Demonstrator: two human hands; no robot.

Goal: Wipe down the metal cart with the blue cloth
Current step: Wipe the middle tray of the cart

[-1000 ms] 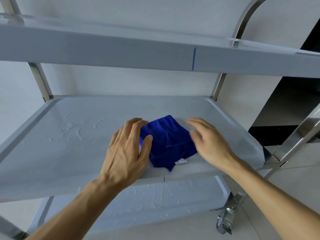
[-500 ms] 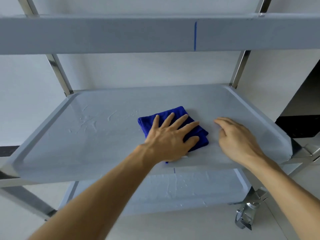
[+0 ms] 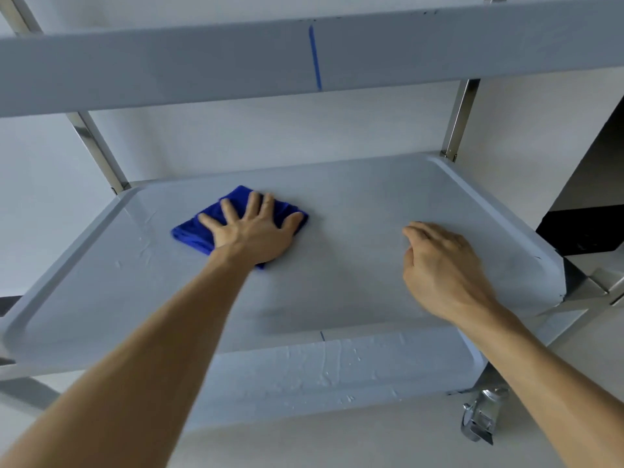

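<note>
**Pressing a blue cloth flat on the middle shelf of a metal cart**

Looking down from a head-worn camera, two bare forearms reach forward over a metal cart (image 3: pixel 506 211) with three tiers, its shelves pale grey and its upright posts shiny steel. The middle shelf (image 3: pixel 354 265) fills most of the view. It is a shallow tray with raised edges and rounded corners.

The left hand (image 3: pixel 251 231) lies flat on a folded blue cloth (image 3: pixel 192 231), palm down. Its grip is spread: all four fingers and the thumb are straight and fanned apart, pressing the cloth against the shelf rather than curling round it. The cloth sits in the rear left part of the middle shelf, near the back rim, with its corners showing beyond the fingers on the left and behind.

The right hand (image 3: pixel 442 268) is over the right part of the same shelf, well apart from the cloth. Its fingers are loosely curled with the fingertips pointing down at the shelf surface. It holds nothing. Whether the fingertips touch the shelf cannot be told.

Faint streaks mark the shelf surface left of the cloth.

Above, the front edge of the top shelf (image 3: pixel 169 69) crosses the whole view and bears a thin vertical blue line (image 3: pixel 315 59). Below, the bottom shelf (image 3: pixel 337 376) shows wrinkled marks. A metal caster (image 3: pixel 481 417) sits under the cart's near right corner, on a pale floor (image 3: pixel 337 444).
</note>
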